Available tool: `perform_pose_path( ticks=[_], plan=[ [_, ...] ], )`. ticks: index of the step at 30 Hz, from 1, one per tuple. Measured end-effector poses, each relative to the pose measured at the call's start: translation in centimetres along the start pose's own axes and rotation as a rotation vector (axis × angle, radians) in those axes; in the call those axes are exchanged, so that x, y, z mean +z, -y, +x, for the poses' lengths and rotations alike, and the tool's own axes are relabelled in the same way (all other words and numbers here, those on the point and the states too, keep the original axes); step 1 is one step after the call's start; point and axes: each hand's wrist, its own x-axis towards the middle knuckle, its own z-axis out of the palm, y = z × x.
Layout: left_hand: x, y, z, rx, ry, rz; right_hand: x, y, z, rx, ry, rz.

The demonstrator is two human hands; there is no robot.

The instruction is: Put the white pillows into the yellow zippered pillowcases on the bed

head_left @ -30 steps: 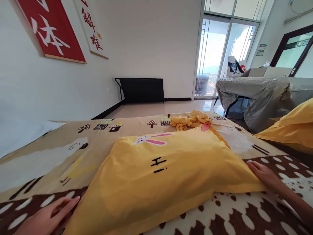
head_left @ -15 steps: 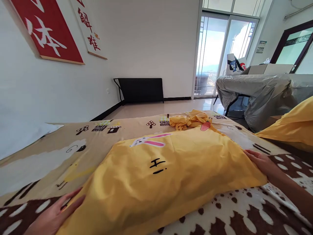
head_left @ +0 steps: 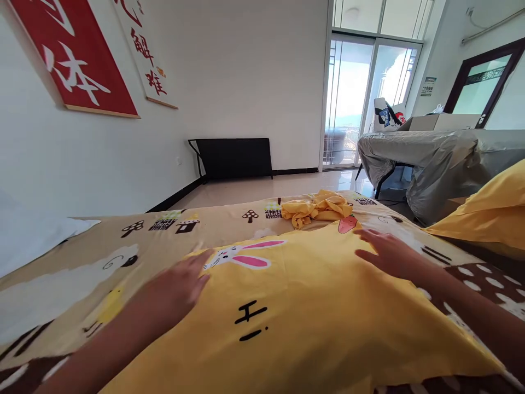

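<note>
Because it spreads across the near half of a bed, the yellow pillow point(head_left: 311, 317) comes first, lying face up with "Hi" lettering point(head_left: 247, 312) on the side nearest the viewer. It looks light, soft and loosely filled, so it would probably sag if lifted from one spot; its thin cotton-like case may slide a little under the palms. Nothing about it seems fragile. Opposite corners or side edges look like the best places to hold.

Both bare forearms reach forward over it, palms down. The left hand point(head_left: 180, 284) is at the far left corner, beside a white rabbit print point(head_left: 238, 256), its fingers pointing away and its thumb apart. The right hand point(head_left: 388, 254) is near the far right corner, by a red carrot-like print point(head_left: 347, 224), fingers loosely spread. Neither visibly pinches any fabric; how firmly they press cannot be told.

Beneath and beyond is a beige blanket point(head_left: 213, 227) with printed animals. Just past the pillow sits a crumpled yellow cloth point(head_left: 318, 208). Farther off are a black folded frame point(head_left: 235, 157) against the wall and, right, a plastic-draped tabletop point(head_left: 443, 148).
</note>
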Motion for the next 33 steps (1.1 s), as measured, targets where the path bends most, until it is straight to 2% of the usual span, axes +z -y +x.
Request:
perform_pose_path(
  ticks=[2, 3, 4, 6, 8, 10, 12, 15, 19, 21, 23, 28, 31, 33],
  plan=[
    [0.1, -5.7, 5.3, 0.107, 0.171, 0.102, -0.3, 6.3, 5.5, -0.143, 0.071, -0.030],
    [0.5, -8.3, 7.8, 0.085, 0.200, 0.113, 0.1, 8.8, 7.9, -0.174, 0.121, -0.038],
    [1.4, -10.5, 9.8, 0.073, 0.203, 0.116, 0.9, 10.8, 10.0, -0.189, 0.144, -0.039],
    [4.2, -13.2, 12.5, 0.050, 0.208, 0.109, 3.7, 12.9, 12.6, -0.219, 0.178, -0.031],
    [8.1, -14.0, 13.2, 0.008, 0.199, 0.106, 7.5, 12.8, 13.4, -0.224, 0.200, -0.004],
    [11.8, -13.5, 12.7, -0.015, 0.155, 0.103, 11.2, 11.7, 13.1, -0.222, 0.199, 0.039],
    [14.4, -12.7, 11.9, -0.019, 0.103, 0.098, 13.8, 10.6, 12.5, -0.222, 0.178, 0.088],
    [15.9, -12.3, 11.9, -0.015, 0.073, 0.079, 15.5, 9.8, 12.5, -0.228, 0.168, 0.148],
    [15.5, -12.2, 13.4, -0.023, 0.117, 0.033, 15.5, 8.9, 13.6, -0.228, 0.207, 0.192],
    [15.0, -11.0, 14.2, -0.035, 0.157, 0.005, 15.4, 7.3, 13.9, -0.204, 0.207, 0.194],
    [14.4, -8.4, 14.7, -0.069, 0.213, -0.019, 15.3, 4.5, 13.9, -0.154, 0.200, 0.184],
    [13.3, 2.8, 14.3, -0.204, 0.300, -0.015, 15.3, -4.7, 13.2, 0.030, 0.240, 0.164],
    [13.8, 8.8, 13.5, -0.274, 0.276, 0.010, 15.8, -9.1, 12.9, 0.153, 0.223, 0.148],
    [14.6, 11.5, 13.2, -0.298, 0.210, 0.035, 16.4, -10.9, 12.7, 0.225, 0.187, 0.134]
  ],
)
